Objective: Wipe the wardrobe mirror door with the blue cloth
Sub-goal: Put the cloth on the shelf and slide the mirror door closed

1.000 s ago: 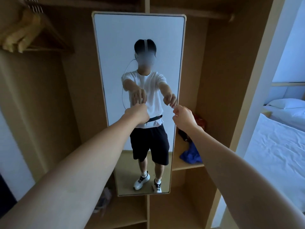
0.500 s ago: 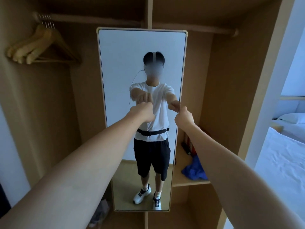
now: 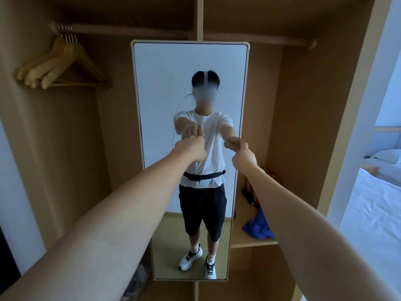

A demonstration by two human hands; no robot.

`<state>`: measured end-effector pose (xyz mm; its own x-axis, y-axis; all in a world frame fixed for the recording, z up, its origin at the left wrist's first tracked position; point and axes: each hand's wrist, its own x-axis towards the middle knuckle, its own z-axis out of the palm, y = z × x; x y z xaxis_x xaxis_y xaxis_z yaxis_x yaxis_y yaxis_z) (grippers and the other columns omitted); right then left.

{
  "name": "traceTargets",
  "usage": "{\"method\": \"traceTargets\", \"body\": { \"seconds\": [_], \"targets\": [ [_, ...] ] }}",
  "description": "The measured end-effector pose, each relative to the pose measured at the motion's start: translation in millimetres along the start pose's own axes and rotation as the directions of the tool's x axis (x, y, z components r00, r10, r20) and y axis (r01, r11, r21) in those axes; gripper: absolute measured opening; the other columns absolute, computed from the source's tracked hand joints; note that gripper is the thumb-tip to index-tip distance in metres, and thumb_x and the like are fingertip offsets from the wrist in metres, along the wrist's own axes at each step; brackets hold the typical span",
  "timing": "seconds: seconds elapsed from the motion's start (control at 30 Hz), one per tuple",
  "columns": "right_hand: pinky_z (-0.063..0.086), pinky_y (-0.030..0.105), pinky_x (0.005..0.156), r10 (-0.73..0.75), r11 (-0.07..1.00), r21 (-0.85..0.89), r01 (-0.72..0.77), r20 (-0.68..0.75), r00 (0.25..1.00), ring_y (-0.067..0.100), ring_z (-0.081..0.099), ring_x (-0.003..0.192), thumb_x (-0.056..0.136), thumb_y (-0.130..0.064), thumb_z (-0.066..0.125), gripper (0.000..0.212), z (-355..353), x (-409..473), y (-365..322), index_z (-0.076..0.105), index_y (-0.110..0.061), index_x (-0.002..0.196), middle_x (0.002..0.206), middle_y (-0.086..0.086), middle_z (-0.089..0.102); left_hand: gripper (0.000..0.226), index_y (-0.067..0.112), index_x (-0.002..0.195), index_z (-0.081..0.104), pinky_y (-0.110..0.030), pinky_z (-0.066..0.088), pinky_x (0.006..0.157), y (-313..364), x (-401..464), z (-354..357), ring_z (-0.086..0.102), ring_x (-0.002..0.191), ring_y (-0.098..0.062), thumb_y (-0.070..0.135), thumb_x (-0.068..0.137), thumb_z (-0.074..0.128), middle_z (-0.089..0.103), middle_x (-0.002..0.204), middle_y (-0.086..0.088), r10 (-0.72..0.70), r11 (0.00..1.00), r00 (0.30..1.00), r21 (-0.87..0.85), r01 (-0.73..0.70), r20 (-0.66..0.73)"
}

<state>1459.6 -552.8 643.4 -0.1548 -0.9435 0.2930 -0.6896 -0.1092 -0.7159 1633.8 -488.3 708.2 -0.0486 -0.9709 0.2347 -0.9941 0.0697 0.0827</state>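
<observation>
Wiping has not begun: the cloth (image 3: pixel 259 224) lies untouched on the shelf (image 3: pixel 253 243) at 4 o'clock of the mirror (image 3: pixel 188 83), whose right edge the right hand (image 3: pixel 244 158) pinches, while the left hand (image 3: pixel 193 149) is fisted, empty, before the glass.

Glossy glass mirror (image 3: pixel 191 83); matt wood wardrobe (image 3: pixel 303 127).
</observation>
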Motion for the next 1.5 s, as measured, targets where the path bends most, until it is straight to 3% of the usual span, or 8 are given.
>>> {"method": "traceTargets", "body": {
  "seconds": [0.13,0.23,0.5,0.73,0.83,1.1,1.3,1.5],
  "targets": [
    [0.047,0.036,0.071,-0.006,1.000,0.022,0.007,-0.015,1.000,0.027,0.057,0.096,0.088,0.002,0.039,0.044,1.5,-3.3,-1.2,0.036,-0.008,0.131,0.116,0.009,0.054,0.024,0.007,0.109,0.056,-0.035,0.042,0.071,-1.6,-0.1,-2.1,0.052,0.085,-0.027,0.008,0.088,0.044,0.048,0.091,-0.005,0.008,1.000,1.000,0.005,-0.008,-0.001],
    [0.045,0.035,0.076,-0.030,0.999,0.042,0.032,-0.044,0.999,0.025,0.054,0.100,0.088,0.002,0.039,0.043,1.3,-5.9,1.0,0.038,-0.011,0.128,0.121,0.005,0.054,0.015,0.010,0.101,0.053,-0.035,0.042,0.071,-2.3,-2.0,-3.0,0.053,0.084,-0.028,0.008,0.089,0.044,0.053,0.099,-0.007,0.004,1.000,1.000,0.006,-0.004,-0.002],
    [0.038,0.033,0.071,-0.028,1.000,0.005,0.029,-0.135,0.990,0.023,0.049,0.090,0.102,-0.010,0.036,0.024,7.6,-22.7,0.3,0.047,-0.006,0.123,0.114,0.010,0.052,0.026,0.014,0.115,0.056,-0.033,0.042,0.076,-7.1,-17.3,-1.4,0.057,0.097,-0.030,0.014,0.091,0.046,0.056,0.116,-0.004,-0.004,1.000,1.000,-0.007,0.004,-0.006],
    [0.043,0.032,0.057,-0.001,0.993,0.121,0.014,-0.108,0.994,0.020,0.050,0.068,0.104,-0.018,0.031,0.015,14.7,-49.1,-4.7,0.042,-0.012,0.113,0.089,0.009,0.054,0.021,0.008,0.097,0.055,-0.029,0.032,0.062,-13.7,-52.0,-10.3,0.055,0.070,-0.024,0.002,0.082,0.042,0.052,0.085,-0.012,0.014,0.999,0.999,-0.039,-0.013,0.030],
    [0.046,0.034,0.055,-0.007,0.995,0.097,0.015,-0.081,0.997,0.022,0.055,0.069,0.102,-0.010,0.034,0.019,15.4,-64.5,-15.3,0.041,-0.013,0.120,0.092,0.006,0.055,0.023,0.007,0.103,0.056,-0.030,0.033,0.064,-17.7,-63.2,-13.0,0.061,0.088,-0.031,0.005,0.084,0.043,0.058,0.107,-0.019,0.018,0.999,1.000,-0.048,-0.017,0.017],
    [0.053,0.036,0.062,-0.139,0.989,0.035,0.140,-0.036,0.990,0.025,0.064,0.081,0.102,-0.017,0.038,0.033,26.9,-103.4,-41.8,0.041,-0.018,0.135,0.102,0.008,0.064,0.029,0.011,0.122,0.055,-0.037,0.038,0.076,-30.5,-97.7,-23.9,0.048,0.089,-0.028,0.011,0.094,0.046,0.058,0.119,-0.009,-0.008,0.999,0.999,-0.032,0.008,-0.031],
    [0.055,0.042,0.074,-0.226,0.974,-0.011,0.226,-0.005,0.974,0.027,0.061,0.085,0.104,-0.029,0.039,0.024,49.3,-126.2,-71.9,0.044,-0.020,0.125,0.097,0.006,0.063,0.030,0.014,0.124,0.053,-0.036,0.037,0.078,-43.5,-119.5,-28.6,0.055,0.104,-0.031,0.014,0.095,0.046,0.056,0.123,-0.008,-0.058,0.998,0.998,-0.025,0.057,-0.038],
    [0.056,0.046,0.071,-0.264,0.964,-0.035,0.263,-0.044,0.963,0.028,0.061,0.077,0.103,-0.027,0.041,0.010,70.7,-138.9,-90.8,0.044,-0.018,0.104,0.084,0.006,0.062,0.029,0.014,0.123,0.054,-0.036,0.038,0.073,-68.1,-130.9,-32.0,0.050,0.089,-0.027,0.015,0.095,0.047,0.058,0.120,-0.008,-0.099,0.995,0.995,-0.008,0.099,-0.028]
  ]
}}
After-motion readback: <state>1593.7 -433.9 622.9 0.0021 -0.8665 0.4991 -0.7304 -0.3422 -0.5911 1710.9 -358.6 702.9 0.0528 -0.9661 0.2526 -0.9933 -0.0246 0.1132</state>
